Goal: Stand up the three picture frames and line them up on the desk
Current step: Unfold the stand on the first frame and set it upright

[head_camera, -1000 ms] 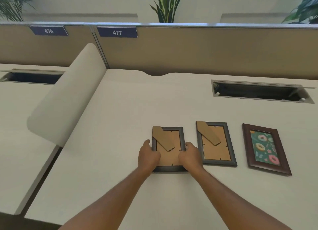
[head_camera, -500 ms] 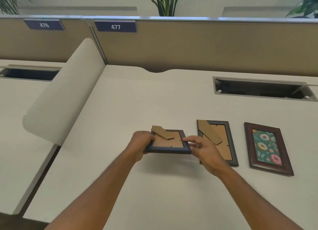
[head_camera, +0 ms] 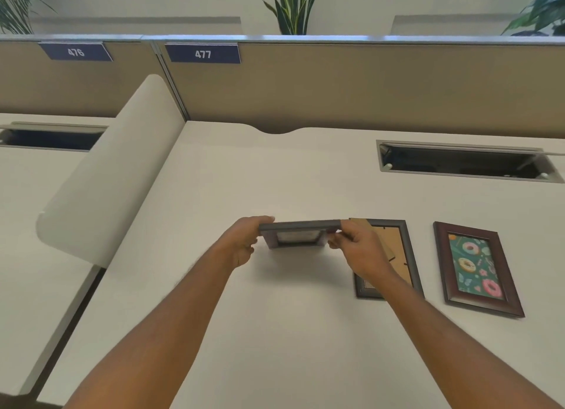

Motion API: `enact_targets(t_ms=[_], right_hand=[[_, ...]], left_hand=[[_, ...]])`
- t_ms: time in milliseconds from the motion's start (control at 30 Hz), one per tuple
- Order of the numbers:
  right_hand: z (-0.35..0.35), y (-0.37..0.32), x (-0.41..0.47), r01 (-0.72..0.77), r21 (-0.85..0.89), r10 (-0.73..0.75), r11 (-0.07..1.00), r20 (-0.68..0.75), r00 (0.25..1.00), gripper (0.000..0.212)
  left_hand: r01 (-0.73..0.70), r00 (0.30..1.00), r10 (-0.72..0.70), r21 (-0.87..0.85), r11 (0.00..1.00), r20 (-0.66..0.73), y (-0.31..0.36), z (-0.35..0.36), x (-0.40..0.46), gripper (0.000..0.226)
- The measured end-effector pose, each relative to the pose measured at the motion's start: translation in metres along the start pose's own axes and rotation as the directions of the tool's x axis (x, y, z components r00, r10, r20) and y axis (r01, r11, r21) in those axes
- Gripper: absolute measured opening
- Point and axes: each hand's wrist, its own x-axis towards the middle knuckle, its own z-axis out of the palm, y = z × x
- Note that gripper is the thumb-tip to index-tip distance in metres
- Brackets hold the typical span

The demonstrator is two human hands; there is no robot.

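A small dark grey picture frame [head_camera: 298,232] is held above the desk [head_camera: 275,176], tipped so its glass front faces me and its top edge shows. My left hand [head_camera: 244,243] grips its left side and my right hand [head_camera: 356,249] grips its right side. To the right, a second grey frame [head_camera: 397,255] lies face down with its cardboard back and stand up, partly hidden by my right hand. Further right, a dark brown frame [head_camera: 477,268] with a doughnut picture lies face up.
A tan partition [head_camera: 367,84] with labels 476 and 477 runs along the back of the desk. An open cable tray slot [head_camera: 464,162] is set into the desk at the back right. A curved white divider [head_camera: 104,176] stands at the left edge.
The left frame was lying face down under both hands. It has been lifted off the desk and turned over, so its front now faces me.
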Motion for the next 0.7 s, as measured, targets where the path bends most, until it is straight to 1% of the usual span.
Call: enact_targets(t_ms=[67,133,200,267,400,500,700], right_hand=[[-0.002,-0.004,0.01,-0.021,-0.05,0.021,0.999,0.002,1.0,0.021],[-0.003,-0.006,0.018,-0.045,-0.085,0.047,0.995,0.018,0.999,0.014],[-0.003,-0.007,0.023,-0.074,-0.101,0.077,0.992,0.028,0.997,0.015],[-0.003,-0.006,0.027,-0.1,-0.119,0.104,0.988,0.028,0.994,0.018],[0.001,-0.005,0.035,-0.153,-0.168,0.159,0.974,0.021,0.987,0.013],[0.004,-0.006,0.038,-0.179,-0.167,0.184,0.97,0.017,0.983,0.014],[-0.002,-0.009,0.029,-0.182,-0.128,0.182,0.975,-0.01,0.983,0.032]], left_hand=[[-0.094,0.995,0.097,-0.095,0.991,0.03,0.002,0.006,0.002,0.007],[-0.174,0.982,0.183,-0.172,0.97,0.035,0.002,0.011,0.003,0.011],[-0.22,0.975,0.223,-0.211,0.952,-0.007,-0.001,0.014,0.006,0.023],[-0.22,0.975,0.21,-0.233,0.947,-0.068,-0.005,0.018,0.009,0.034],[-0.179,0.982,0.161,-0.223,0.958,-0.097,-0.007,0.022,0.013,0.037],[-0.17,0.982,0.146,-0.216,0.962,-0.123,-0.004,0.023,0.012,0.038],[-0.182,0.978,0.155,-0.209,0.961,-0.142,-0.009,0.022,0.009,0.036]])
